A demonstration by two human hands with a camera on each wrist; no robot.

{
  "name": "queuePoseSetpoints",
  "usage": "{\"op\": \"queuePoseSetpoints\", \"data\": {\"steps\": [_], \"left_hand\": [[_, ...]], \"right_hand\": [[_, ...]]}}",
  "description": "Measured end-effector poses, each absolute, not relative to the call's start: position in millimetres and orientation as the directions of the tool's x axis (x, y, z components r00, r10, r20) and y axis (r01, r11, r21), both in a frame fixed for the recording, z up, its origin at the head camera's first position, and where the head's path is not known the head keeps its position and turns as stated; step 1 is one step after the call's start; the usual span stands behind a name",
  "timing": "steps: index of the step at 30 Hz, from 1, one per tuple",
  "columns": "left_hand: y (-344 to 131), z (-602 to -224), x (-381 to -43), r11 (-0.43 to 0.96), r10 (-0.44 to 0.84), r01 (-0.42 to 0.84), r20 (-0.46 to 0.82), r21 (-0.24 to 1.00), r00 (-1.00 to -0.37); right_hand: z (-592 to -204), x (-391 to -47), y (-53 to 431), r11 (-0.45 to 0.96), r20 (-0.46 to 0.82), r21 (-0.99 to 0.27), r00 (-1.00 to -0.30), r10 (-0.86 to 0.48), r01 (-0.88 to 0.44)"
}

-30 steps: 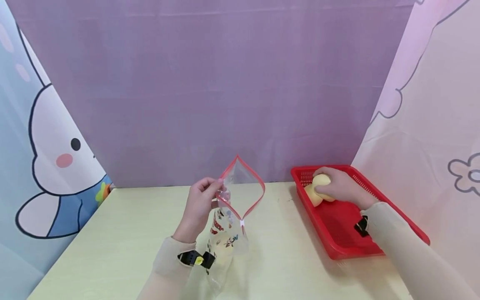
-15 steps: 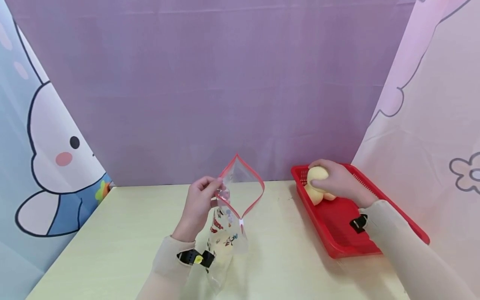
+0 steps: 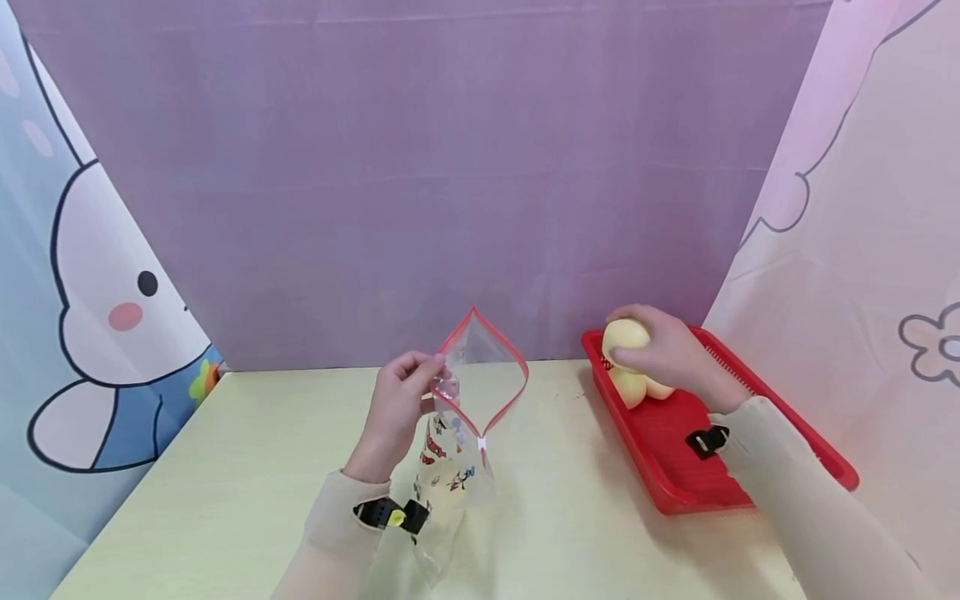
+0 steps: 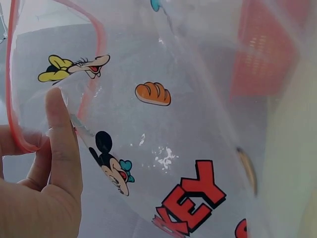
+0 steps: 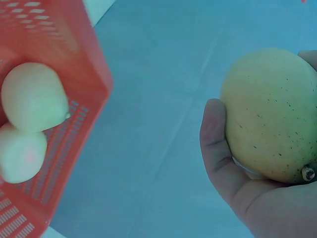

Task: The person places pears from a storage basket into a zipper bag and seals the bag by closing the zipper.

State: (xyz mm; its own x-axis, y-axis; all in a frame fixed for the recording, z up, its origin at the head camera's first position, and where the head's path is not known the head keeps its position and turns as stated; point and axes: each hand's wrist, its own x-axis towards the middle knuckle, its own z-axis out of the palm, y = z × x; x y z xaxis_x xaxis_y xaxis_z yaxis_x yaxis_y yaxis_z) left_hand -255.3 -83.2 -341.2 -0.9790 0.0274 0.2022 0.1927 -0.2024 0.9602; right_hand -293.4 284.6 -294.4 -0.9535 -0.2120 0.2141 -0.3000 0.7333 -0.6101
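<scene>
My right hand (image 3: 667, 350) grips a pale yellow mango (image 3: 624, 340), held over the back left of the red basket (image 3: 651, 483). Dark specks and a stem stub show on this mango (image 5: 275, 114) in the right wrist view. Two other mangoes (image 5: 33, 96) lie in the basket below. At the table's middle, my left hand (image 3: 401, 404) pinches the red-edged mouth of a clear zip bag (image 3: 450, 467). The mouth gapes in a diamond shape, with the white slider at its near corner. Cartoon prints (image 4: 190, 198) cover the bag, which hangs down from the fingers.
The basket stands at the right of the pale table (image 3: 285, 450), its slotted side wall between the mangoes and the bag. A purple cloth (image 3: 450, 167) rises along the back edge. Printed curtains (image 3: 112, 333) close off both sides.
My right hand has lifted the mango up off the others and slightly left, so two mangoes now show beneath it. The left hand and bag have stayed put.
</scene>
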Motion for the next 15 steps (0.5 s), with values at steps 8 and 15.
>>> {"op": "queuePoseSetpoints", "data": {"steps": [8, 15], "left_hand": [[-83.7, -342.4, -255.7, -0.207, 0.026, 0.19, 0.2, 0.96, -0.98], [-83.5, -342.3, -256.4, -0.197, 0.023, 0.19, 0.198, 0.962, -0.98]], "right_hand": [[-285.9, -289.9, 270.6, 0.728, 0.284, -0.596, -0.937, -0.203, -0.338], [-277.8, -285.0, 258.4, 0.712, 0.328, -0.606, -0.927, -0.181, -0.354]]}}
